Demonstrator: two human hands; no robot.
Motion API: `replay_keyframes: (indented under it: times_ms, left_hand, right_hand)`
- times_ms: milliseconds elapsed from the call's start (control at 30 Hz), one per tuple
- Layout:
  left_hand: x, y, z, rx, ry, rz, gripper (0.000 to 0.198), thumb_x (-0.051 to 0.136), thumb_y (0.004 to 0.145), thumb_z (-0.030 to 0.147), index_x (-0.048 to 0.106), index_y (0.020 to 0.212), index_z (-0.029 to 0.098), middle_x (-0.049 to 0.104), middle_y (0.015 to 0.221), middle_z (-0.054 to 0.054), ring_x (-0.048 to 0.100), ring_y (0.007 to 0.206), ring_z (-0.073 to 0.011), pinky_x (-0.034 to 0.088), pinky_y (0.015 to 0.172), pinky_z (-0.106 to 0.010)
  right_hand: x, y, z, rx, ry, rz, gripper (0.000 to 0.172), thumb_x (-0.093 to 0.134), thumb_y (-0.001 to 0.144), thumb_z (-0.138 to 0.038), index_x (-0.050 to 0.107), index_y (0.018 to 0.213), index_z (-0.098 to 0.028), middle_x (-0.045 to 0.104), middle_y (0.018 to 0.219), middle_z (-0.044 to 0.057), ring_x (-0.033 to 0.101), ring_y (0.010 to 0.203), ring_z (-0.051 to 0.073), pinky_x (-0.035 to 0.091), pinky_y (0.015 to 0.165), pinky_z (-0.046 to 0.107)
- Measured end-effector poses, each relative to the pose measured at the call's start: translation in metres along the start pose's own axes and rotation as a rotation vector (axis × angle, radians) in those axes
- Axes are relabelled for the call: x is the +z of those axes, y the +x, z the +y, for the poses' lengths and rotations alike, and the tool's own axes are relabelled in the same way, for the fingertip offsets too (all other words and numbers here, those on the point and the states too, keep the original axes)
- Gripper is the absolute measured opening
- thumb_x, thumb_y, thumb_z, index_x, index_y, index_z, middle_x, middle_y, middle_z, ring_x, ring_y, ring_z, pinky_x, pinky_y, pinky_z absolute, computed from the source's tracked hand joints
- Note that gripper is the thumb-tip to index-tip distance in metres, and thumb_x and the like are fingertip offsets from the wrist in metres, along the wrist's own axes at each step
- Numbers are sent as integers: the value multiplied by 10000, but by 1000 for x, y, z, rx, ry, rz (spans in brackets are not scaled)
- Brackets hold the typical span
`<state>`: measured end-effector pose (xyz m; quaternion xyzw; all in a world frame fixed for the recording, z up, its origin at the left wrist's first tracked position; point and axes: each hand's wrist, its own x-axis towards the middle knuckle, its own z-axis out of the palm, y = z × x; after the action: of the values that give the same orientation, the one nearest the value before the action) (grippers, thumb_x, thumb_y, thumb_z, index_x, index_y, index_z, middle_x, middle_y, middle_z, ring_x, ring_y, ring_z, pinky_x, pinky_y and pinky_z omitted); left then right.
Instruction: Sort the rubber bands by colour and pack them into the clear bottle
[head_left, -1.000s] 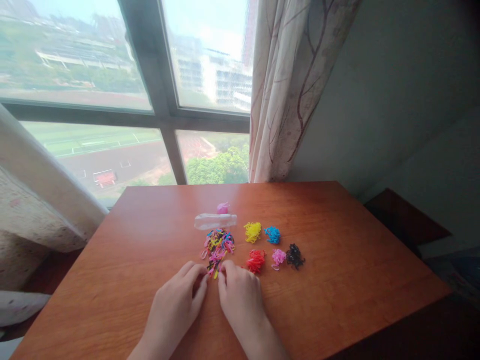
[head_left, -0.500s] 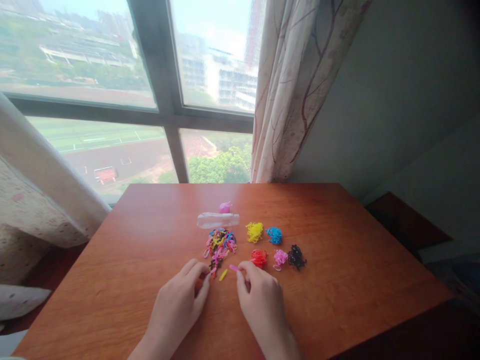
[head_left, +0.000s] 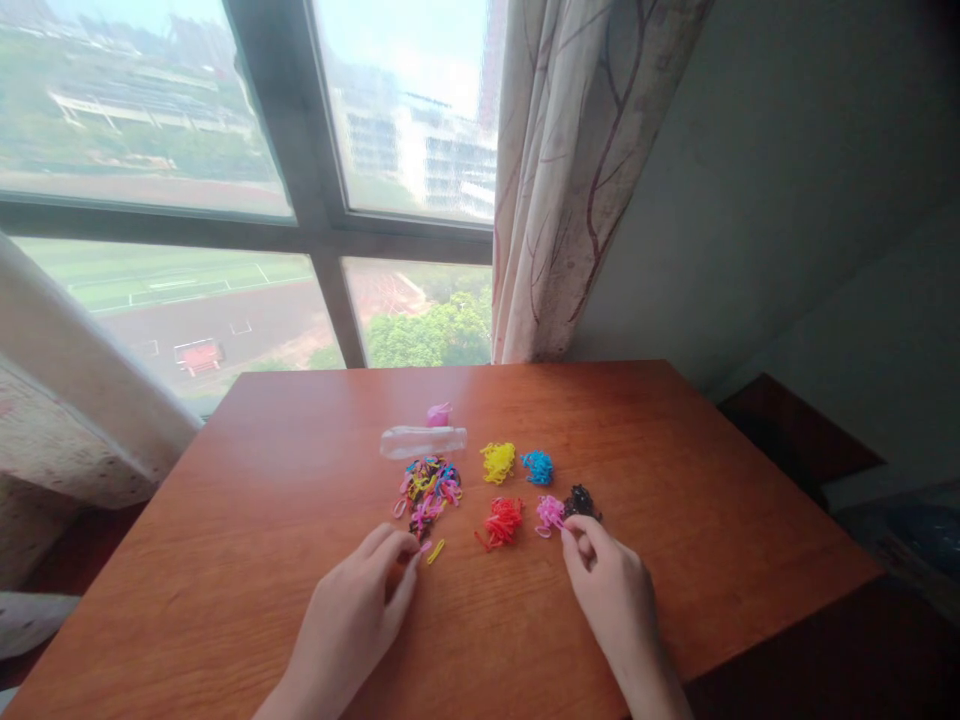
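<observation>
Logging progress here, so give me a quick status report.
Left hand pinching pink band. Right hand at pink pile. Yellow band loose by left fingertips, nothing visibly blocking.

I have open passage over bare tabletop [head_left: 495,625] between my left hand [head_left: 365,588] and right hand [head_left: 613,585]. Obstructions ahead: mixed pile [head_left: 433,482] and red pile [head_left: 502,522], separated by a gap; beyond the former, a clear container [head_left: 422,442] lying crosswise.

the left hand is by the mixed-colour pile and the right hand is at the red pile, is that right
Not quite: the right hand is at the pink pile, next to the black pile, as the head view shows. The left hand is by the mixed-colour pile, as you said.
</observation>
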<state>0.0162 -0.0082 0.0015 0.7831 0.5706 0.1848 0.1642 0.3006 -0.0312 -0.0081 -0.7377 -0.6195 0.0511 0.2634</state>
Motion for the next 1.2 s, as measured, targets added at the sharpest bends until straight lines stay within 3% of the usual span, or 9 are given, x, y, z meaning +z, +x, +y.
replay_keyframes:
  times_ms: [200, 333, 633, 733, 1000, 1200]
  left_hand:
    - [-1, 5, 8, 66, -29, 2, 173, 421, 955, 296, 569, 877, 254, 653, 871, 8, 668, 740, -145, 476, 644, -227]
    - [-2, 11, 23, 115, -75, -17, 186, 409, 965, 277, 566, 871, 248, 648, 861, 2, 660, 751, -139, 479, 680, -226]
    - [13, 60, 106, 363, 167, -204, 169, 426, 942, 197, 594, 951, 220, 654, 961, -53, 668, 821, -198, 517, 641, -275]
    - [22, 76, 123, 418, 268, -270, 138, 471, 918, 154, 592, 970, 194, 647, 968, -78, 662, 873, -228, 537, 666, -306]
    - [41, 86, 132, 406, 312, -317, 161, 521, 880, 88, 604, 990, 170, 655, 965, -99, 665, 877, -214, 536, 702, -296]
    - [29, 83, 118, 388, 324, -284, 147, 506, 898, 122, 625, 926, 203, 663, 926, -57, 672, 853, -215, 515, 656, -278]
  right_hand:
    - [7, -2, -4, -21, -28, -24, 230, 467, 935, -291, 686, 895, -235, 708, 693, 28, 643, 581, 166, 354, 541, 252]
    - [5, -2, -2, -16, -66, -7, 242, 457, 944, -299, 691, 944, -235, 722, 723, 34, 652, 599, 175, 358, 549, 256]
    - [-2, -7, 1, 21, 16, 22, 294, 427, 958, -329, 703, 957, -229, 735, 752, 51, 676, 635, 181, 413, 586, 251]
    - [-3, -10, 3, 16, 40, 17, 316, 412, 967, -337, 701, 999, -212, 740, 785, 66, 684, 649, 184, 443, 606, 247]
    - [-4, -14, 9, 27, 77, 31, 355, 384, 984, -343, 701, 1033, -191, 753, 849, 101, 705, 682, 192, 480, 625, 252]
    - [-3, -16, 7, 10, 89, 29, 311, 412, 975, -306, 696, 1025, -188, 756, 857, 85, 709, 695, 186, 476, 638, 247]
